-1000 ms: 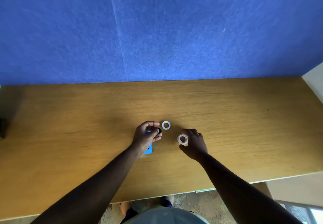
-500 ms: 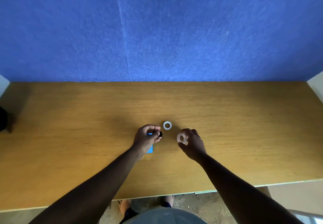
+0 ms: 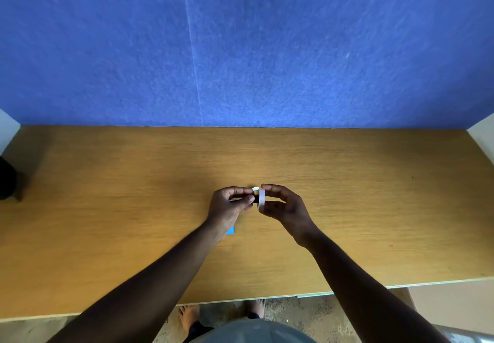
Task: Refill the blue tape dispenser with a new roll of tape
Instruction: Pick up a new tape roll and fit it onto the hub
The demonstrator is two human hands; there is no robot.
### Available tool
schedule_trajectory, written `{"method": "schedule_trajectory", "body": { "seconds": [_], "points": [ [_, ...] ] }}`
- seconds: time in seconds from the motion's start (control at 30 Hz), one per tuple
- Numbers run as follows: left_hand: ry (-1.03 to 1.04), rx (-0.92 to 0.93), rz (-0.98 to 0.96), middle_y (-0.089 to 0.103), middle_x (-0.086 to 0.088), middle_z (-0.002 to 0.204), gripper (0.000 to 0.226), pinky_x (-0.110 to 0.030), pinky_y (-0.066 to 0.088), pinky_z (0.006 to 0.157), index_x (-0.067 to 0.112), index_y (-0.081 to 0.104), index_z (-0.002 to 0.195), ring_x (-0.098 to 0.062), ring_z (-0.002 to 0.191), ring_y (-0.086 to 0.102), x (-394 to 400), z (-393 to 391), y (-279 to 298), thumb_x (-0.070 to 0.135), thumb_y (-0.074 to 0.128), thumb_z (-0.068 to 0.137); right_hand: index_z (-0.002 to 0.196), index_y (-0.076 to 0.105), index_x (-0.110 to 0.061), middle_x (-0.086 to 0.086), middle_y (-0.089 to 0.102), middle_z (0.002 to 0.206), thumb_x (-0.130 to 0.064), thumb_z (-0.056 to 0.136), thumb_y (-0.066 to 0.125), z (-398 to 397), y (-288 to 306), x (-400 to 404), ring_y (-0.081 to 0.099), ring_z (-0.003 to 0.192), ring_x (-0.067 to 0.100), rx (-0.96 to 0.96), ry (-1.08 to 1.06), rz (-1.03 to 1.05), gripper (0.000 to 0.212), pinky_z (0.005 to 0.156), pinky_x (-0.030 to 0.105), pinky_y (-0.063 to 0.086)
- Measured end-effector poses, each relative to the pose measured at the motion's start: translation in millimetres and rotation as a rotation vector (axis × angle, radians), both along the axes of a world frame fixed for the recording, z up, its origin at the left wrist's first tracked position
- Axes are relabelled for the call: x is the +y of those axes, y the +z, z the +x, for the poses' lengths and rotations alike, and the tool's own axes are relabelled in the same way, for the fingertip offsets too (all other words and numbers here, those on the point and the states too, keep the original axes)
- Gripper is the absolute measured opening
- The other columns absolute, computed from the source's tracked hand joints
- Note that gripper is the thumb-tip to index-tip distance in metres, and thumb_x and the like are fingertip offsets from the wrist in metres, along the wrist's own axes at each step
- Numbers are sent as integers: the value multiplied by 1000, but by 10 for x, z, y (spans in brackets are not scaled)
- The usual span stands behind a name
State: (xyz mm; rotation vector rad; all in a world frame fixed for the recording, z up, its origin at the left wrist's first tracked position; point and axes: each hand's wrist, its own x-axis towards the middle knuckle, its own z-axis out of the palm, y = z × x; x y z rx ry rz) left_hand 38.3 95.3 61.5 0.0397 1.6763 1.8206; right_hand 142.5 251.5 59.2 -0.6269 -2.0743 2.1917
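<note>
Presently, new tape roll (image 3: 261,198) is pinched in right hand (image 3: 284,206), touching black spool (image 3: 255,198) pinched by left hand (image 3: 227,207). Seating in blue tape dispenser (image 3: 230,230), under that hand, judged outstanding; empty core (image 3: 255,189) lies behind roll.

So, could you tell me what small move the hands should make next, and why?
Probably slide the tape roll leftward onto the black spindle. The right hand holds the roll on edge right beside the spindle, which the left hand pinches; whether the roll is seated yet is hard to tell.
</note>
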Motion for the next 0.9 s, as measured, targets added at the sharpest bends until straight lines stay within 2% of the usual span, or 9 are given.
{"method": "schedule_trajectory", "body": {
  "seconds": [0.3, 0.53, 0.63, 0.73, 0.9],
  "points": [
    [-8, 28, -26, 77, -18, 103, 19, -25, 62, 78, -3, 75, 106, -19, 91, 75, -47, 2, 24, -3, 73, 87, 130, 68, -24, -1, 72, 129, -4, 83, 85, -27, 43, -88, 71, 117, 20, -4, 12, 39, 54, 94, 40, 62],
    [39, -24, -33, 77, -22, 101, 18, -21, 61, 71, -8, 74, 105, -28, 92, 75, -86, -8, 78, -6, 71, 87, 129, 69, -20, 0, 73, 124, -1, 81, 86, -74, 19, -171, 73, 114, 21, 20, -12, 74, 54, 91, 37, 62],
    [49, -59, -39, 77, -20, 100, 20, -21, 60, 68, -8, 74, 106, -29, 92, 76, -92, -10, 119, -6, 73, 86, 128, 70, -21, -1, 72, 122, -3, 79, 88, -102, -4, -194, 73, 113, 20, 19, -12, 152, 56, 93, 43, 63],
    [50, -75, -39, 78, -17, 99, 20, -26, 62, 73, -5, 76, 105, -29, 94, 77, -94, -34, 128, -5, 74, 85, 128, 71, -22, -4, 74, 121, -3, 78, 89, -133, -8, -197, 73, 111, 18, 18, -10, 205, 57, 92, 45, 63],
    [53, -90, -29, 80, -11, 98, 17, -29, 63, 80, 2, 77, 105, -24, 94, 77, -73, -40, 179, 0, 72, 89, 128, 71, -24, -9, 74, 120, -6, 78, 89, -201, 24, -229, 75, 105, 10, 17, -34, 303, 57, 88, 40, 65]
  ]
}}
